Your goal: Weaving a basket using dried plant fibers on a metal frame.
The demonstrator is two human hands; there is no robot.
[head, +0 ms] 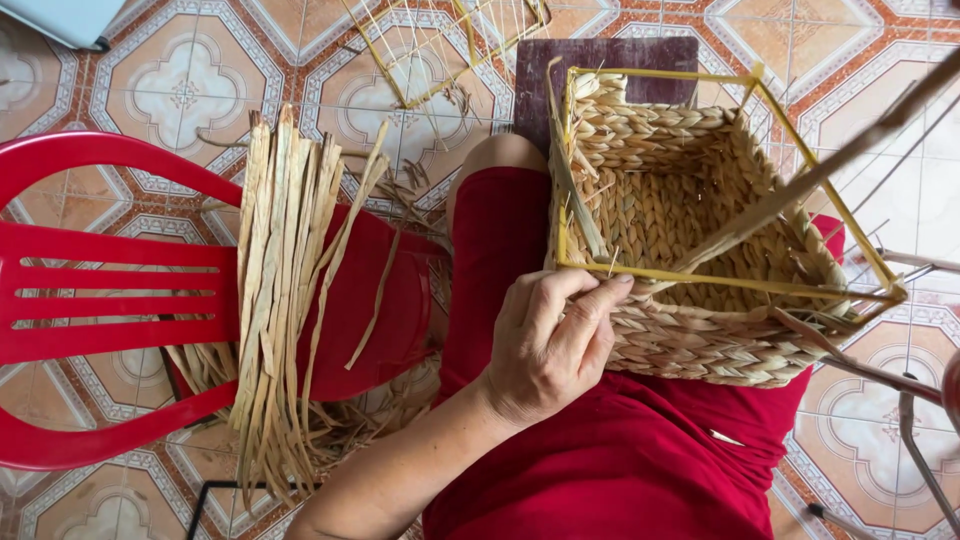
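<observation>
A square woven straw basket [690, 215] on a yellow wire frame [720, 282] rests on my lap, over red trousers. My left hand [550, 345] grips the basket's near wall at the rim, fingers curled over the yellow wire and pinching a straw strand. A long dried strand [800, 190] runs from inside the basket up toward the top right corner. My right hand is out of view.
A red plastic chair [110, 300] stands at the left with a bundle of dried straw strips [280, 290] laid across its seat. An empty yellow wire frame [440, 40] and a dark board [600, 60] lie on the patterned tile floor. Thin metal rods [920, 440] stand at right.
</observation>
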